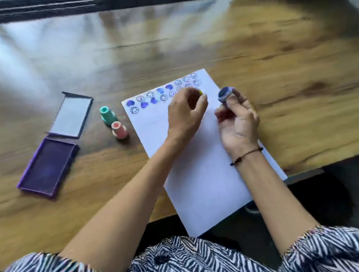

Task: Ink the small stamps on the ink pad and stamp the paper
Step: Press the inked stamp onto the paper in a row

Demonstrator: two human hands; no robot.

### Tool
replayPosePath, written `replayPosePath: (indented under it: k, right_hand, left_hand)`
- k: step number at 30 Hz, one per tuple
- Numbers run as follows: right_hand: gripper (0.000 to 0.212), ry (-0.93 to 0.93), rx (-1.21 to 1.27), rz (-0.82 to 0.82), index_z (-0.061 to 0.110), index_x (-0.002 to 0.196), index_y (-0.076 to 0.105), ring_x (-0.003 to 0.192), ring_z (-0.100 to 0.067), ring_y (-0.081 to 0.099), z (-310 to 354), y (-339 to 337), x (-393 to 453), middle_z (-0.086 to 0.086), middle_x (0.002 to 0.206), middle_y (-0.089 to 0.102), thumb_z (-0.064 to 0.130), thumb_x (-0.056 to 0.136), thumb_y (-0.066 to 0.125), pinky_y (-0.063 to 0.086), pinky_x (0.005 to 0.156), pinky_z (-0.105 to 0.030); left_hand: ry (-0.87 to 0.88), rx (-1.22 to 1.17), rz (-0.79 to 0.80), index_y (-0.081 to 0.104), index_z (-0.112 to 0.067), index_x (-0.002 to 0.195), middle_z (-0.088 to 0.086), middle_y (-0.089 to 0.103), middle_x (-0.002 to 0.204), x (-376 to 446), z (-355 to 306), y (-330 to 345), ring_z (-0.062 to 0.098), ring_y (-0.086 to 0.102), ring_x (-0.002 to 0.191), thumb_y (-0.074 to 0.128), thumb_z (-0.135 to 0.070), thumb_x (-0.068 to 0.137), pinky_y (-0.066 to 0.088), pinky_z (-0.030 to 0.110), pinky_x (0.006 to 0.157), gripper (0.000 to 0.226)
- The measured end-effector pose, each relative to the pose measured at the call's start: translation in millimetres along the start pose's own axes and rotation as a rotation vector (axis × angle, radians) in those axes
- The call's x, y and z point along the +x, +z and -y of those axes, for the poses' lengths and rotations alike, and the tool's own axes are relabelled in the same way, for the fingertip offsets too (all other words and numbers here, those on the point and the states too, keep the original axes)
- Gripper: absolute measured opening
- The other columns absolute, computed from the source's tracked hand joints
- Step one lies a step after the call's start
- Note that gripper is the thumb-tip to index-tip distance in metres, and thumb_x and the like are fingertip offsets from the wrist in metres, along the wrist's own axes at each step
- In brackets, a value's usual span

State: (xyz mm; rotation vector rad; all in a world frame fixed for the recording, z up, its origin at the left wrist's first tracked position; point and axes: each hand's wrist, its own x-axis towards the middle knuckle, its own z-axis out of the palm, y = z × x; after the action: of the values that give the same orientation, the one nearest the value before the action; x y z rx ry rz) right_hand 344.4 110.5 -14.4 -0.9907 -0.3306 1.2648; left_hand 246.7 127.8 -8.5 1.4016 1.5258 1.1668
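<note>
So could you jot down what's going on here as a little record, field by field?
surface: wooden table
paper: two rows of purple prints along its far edge
ink pad: open, left of the paper
standing stamps: green stamp and pink stamp, between pad and paper
left hand: pinching a yellow stamp over the prints
right hand: holding a blue stamp, inked face up

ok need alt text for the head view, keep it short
Over a sheet of paper with two rows of purple stamp marks along its top, the right hand holds a stamp inked face up while the left hand pinches something yellow. An open ink pad and two stamps stand left.
</note>
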Motion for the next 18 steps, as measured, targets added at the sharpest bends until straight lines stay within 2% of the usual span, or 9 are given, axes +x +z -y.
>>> replayPosePath:
  k: [2, 4, 6, 8, 12, 15, 18]
  right_hand:
    - [0.018, -0.050, -0.202, 0.031, 0.014, 0.081, 0.060, 0.049, -0.004, 0.050, 9.0, 3.5, 14.5, -0.003, 0.072, 0.060, -0.003, 0.085, 0.054, 0.043, 0.050, -0.016]
    - [0.012, -0.185, -0.562, 0.096, 0.013, 0.083, 0.061, 0.057, -0.005, 0.056, 19.6, 12.7, 34.8, -0.004, 0.072, 0.061, 0.001, 0.082, 0.061, 0.050, 0.055, -0.021]
    - [0.008, -0.329, -0.960, 0.186, 0.011, 0.085, 0.064, 0.064, -0.011, 0.054, 27.1, 25.4, 55.1, -0.006, 0.069, 0.061, 0.007, 0.079, 0.063, 0.049, 0.065, -0.032]
    - [0.012, -0.418, -1.250, 0.257, 0.008, 0.087, 0.067, 0.060, -0.009, 0.048, 31.6, 37.1, 72.5, 0.000, 0.063, 0.056, 0.011, 0.076, 0.065, 0.042, 0.065, -0.026]
    - [0.017, -0.449, -1.478, 0.343, 0.006, 0.090, 0.068, 0.070, -0.014, 0.052, 34.6, 49.1, 92.3, -0.004, 0.073, 0.059, 0.014, 0.075, 0.065, 0.037, 0.064, -0.021]
    - [0.018, -0.463, -1.580, 0.359, 0.009, 0.091, 0.069, 0.075, -0.013, 0.054, 35.7, 51.0, 97.7, -0.002, 0.076, 0.060, 0.015, 0.075, 0.064, 0.039, 0.069, -0.021]
    - [0.018, -0.478, -1.628, 0.372, 0.009, 0.089, 0.069, 0.075, -0.012, 0.054, 37.2, 53.2, 98.4, -0.002, 0.076, 0.060, 0.013, 0.073, 0.064, 0.045, 0.073, -0.022]
  left_hand:
    - [-0.004, 0.022, -0.010, 0.062, -0.003, 0.090, 0.013, 0.066, 0.084, 1.3, 8.3, -0.2, 0.017, 0.054, 0.076, 0.058, -0.016, 0.084, 0.038, 0.019, 0.068, 0.015]
    - [0.001, 0.030, -0.024, 0.062, -0.005, 0.088, 0.006, 0.063, 0.080, 2.6, 11.2, 0.6, 0.015, 0.053, 0.074, 0.058, -0.017, 0.083, 0.036, 0.012, 0.064, 0.013]
    - [0.006, 0.029, -0.030, 0.062, -0.006, 0.087, 0.002, 0.061, 0.079, 3.0, 11.3, 1.8, 0.015, 0.054, 0.074, 0.058, -0.017, 0.082, 0.038, 0.013, 0.066, 0.012]
    - [0.000, 0.019, -0.032, 0.062, -0.007, 0.086, 0.002, 0.062, 0.080, 3.1, 11.6, 2.5, 0.014, 0.056, 0.074, 0.059, -0.017, 0.082, 0.040, 0.018, 0.069, 0.012]
    - [-0.005, -0.001, -0.030, 0.062, -0.005, 0.087, 0.008, 0.067, 0.086, 3.1, 11.6, 2.8, 0.012, 0.057, 0.076, 0.059, -0.017, 0.082, 0.043, 0.020, 0.073, 0.013]
    - [-0.010, -0.015, -0.029, 0.062, -0.005, 0.087, 0.009, 0.068, 0.087, 3.7, 11.6, 3.1, 0.011, 0.057, 0.075, 0.059, -0.016, 0.082, 0.043, 0.019, 0.073, 0.013]
    - [-0.012, -0.020, -0.028, 0.062, -0.005, 0.087, 0.007, 0.067, 0.085, 4.5, 12.4, 3.7, 0.010, 0.057, 0.073, 0.060, -0.017, 0.082, 0.042, 0.009, 0.067, 0.013]
